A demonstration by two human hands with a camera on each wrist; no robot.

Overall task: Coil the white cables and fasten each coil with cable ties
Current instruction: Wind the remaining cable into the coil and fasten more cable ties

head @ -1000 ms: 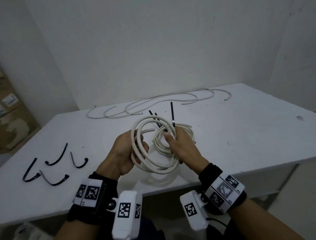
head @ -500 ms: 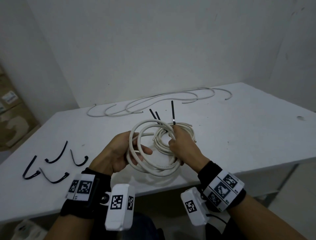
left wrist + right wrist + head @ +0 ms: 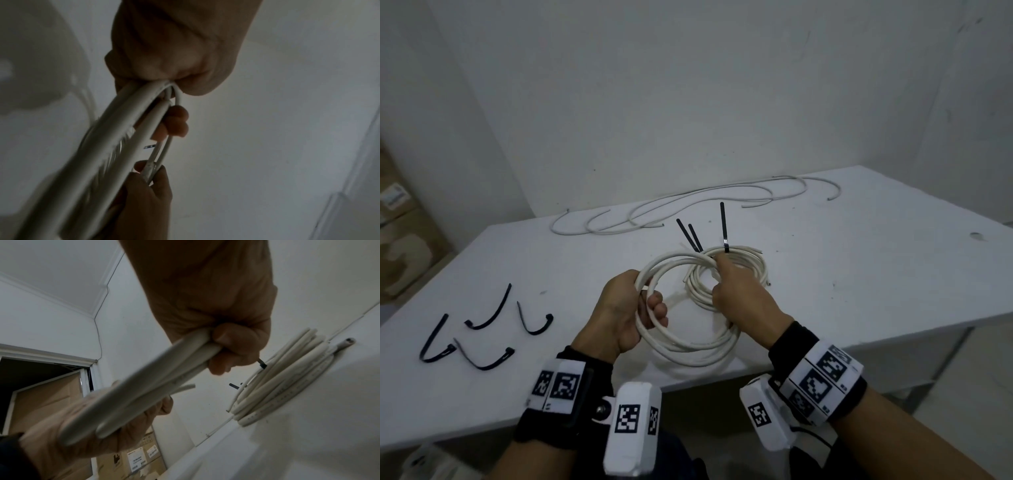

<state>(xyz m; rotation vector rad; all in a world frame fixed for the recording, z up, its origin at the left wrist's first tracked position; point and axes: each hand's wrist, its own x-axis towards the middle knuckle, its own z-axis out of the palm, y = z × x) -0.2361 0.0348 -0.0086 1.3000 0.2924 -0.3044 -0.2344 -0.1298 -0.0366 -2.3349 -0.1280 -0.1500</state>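
Both fists, left hand at 9, right hand at 3, clenched on round smooth white coil.

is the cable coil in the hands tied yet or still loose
Loose: the held coil shows no tie; both hands grip its loops.

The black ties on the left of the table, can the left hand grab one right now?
Probably not yet. The left hand grips the cable coil, so it is full. The ties lie loose on the table with nothing covering them.
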